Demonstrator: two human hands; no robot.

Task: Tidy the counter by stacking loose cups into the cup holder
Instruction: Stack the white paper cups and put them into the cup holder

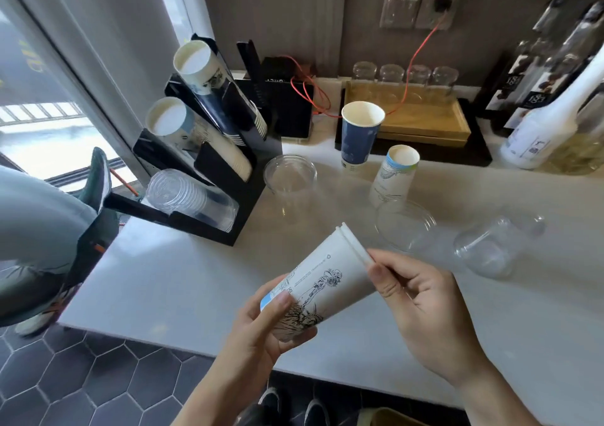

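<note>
I hold a white paper cup (322,277) with line drawings, tilted on its side over the counter's front edge. My left hand (261,324) grips its base end and my right hand (421,304) pinches its rim end. The black cup holder (248,196) stands at the back left with three slanted rows: paper cup stacks in the upper two, clear plastic cups in the lowest. Loose on the counter are an upright blue paper cup (358,136), an upside-down white paper cup (392,177), an upright clear cup (291,180) and clear cups lying on their sides (490,249).
A wooden tray (425,121) with upturned glasses behind it sits at the back on a black mat. Bottles (549,111) stand at the far right. A red cable (415,56) runs to a wall socket. Another person's sleeve (36,226) shows at the left edge.
</note>
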